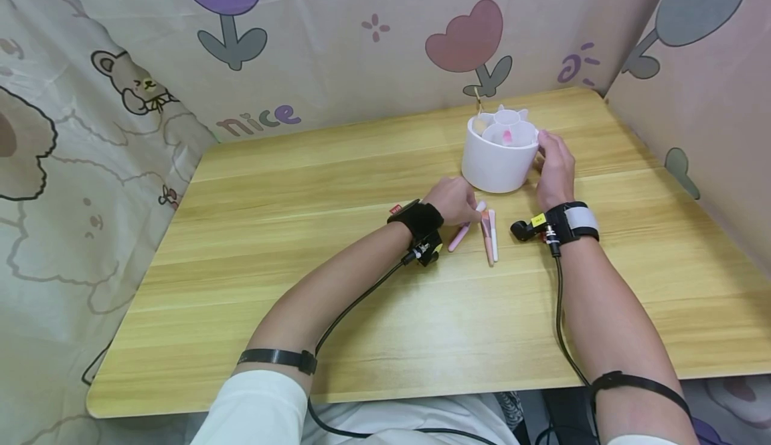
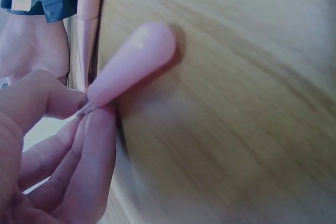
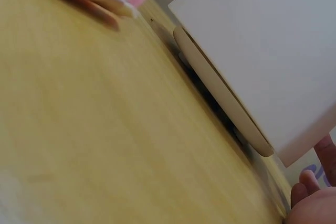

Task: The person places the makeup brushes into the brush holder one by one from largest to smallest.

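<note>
Pink brush (image 2: pixel 134 59): it is pinched at its narrow part between the thumb and a finger of the left hand (image 1: pixel 453 201), the other fingers bent in. Its rounded handle end points back toward the person, close to the tabletop (image 1: pixel 289 231). Just right of the left hand, a brown-pink brush (image 1: pixel 488 244) and a white-handled brush (image 1: pixel 494 237) lie side by side. Ahead and to the right of the left hand stands a white container (image 1: pixel 495 164), upright, with a narrow dark gap under its base. The right hand (image 1: pixel 557 170) rests against the container's right side, fingers loosely extended, touching its wall. The tabletop's far edge passes behind the container, beyond both hands; its right edge slants past the right hand. A wide stretch of wood runs left from the left hand, and the near edge crosses under both forearms. A printed curtain (image 1: pixel 337 63) hangs past the far edge.
</note>
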Motion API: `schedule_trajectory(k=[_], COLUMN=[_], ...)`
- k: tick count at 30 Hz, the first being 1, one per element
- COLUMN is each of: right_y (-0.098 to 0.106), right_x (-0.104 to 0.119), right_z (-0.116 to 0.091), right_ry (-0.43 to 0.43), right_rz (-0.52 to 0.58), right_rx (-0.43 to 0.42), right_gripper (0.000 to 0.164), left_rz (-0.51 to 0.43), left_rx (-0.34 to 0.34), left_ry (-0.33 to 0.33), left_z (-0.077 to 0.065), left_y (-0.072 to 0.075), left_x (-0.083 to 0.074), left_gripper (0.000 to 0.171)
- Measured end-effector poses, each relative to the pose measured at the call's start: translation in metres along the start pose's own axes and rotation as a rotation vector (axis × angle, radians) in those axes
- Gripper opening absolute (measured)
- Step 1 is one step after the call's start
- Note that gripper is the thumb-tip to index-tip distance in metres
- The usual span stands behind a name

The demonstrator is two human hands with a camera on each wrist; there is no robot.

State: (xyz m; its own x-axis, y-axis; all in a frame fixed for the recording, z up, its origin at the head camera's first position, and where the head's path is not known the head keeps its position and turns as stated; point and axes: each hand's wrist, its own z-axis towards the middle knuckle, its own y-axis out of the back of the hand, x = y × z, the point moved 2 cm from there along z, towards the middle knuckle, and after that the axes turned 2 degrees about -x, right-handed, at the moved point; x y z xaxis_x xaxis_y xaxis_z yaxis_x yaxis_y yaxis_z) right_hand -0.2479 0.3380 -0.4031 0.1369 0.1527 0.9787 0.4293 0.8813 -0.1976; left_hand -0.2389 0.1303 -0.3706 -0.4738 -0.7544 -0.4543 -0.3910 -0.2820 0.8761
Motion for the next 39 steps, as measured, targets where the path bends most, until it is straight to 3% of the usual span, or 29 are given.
schedule_trajectory(k=[12, 21, 27, 35, 39], right_y=[-0.0007, 0.0004, -0.0002, 0.0005, -0.0007], right_x=[-0.0002, -0.0047, -0.0039, -0.0028, -0.0029], right_z=[-0.0044, 0.0003, 0.0013, -0.0012, -0.0005], right_ry=[-0.021, 0.019, 0.034, -0.001, -0.001], right_rz=[0.018, 0.013, 0.019, 0.017, 0.036], right_rx=[-0.014, -0.036, -0.041, -0.01, -0.013], right_gripper=[0.039, 0.02, 0.017, 0.041, 0.038], left_rz=[-0.005, -0.043, -0.07, -0.073, -0.087], left_rx=[-0.012, 0.001, 0.011, 0.006, 0.019], left_ry=[-0.008, 0.002, 0.006, 0.007, 0.012], left_z=[-0.0008, -0.0027, -0.0019, -0.002, -0.0016], left_y=[-0.0005, -0.001, -0.0016, -0.0022, -0.0018], left_x=[0.0022, 0.0033, 0.0046, 0.0037, 0.004], left_gripper=[0.03, 0.025, 0.024, 0.02, 0.018])
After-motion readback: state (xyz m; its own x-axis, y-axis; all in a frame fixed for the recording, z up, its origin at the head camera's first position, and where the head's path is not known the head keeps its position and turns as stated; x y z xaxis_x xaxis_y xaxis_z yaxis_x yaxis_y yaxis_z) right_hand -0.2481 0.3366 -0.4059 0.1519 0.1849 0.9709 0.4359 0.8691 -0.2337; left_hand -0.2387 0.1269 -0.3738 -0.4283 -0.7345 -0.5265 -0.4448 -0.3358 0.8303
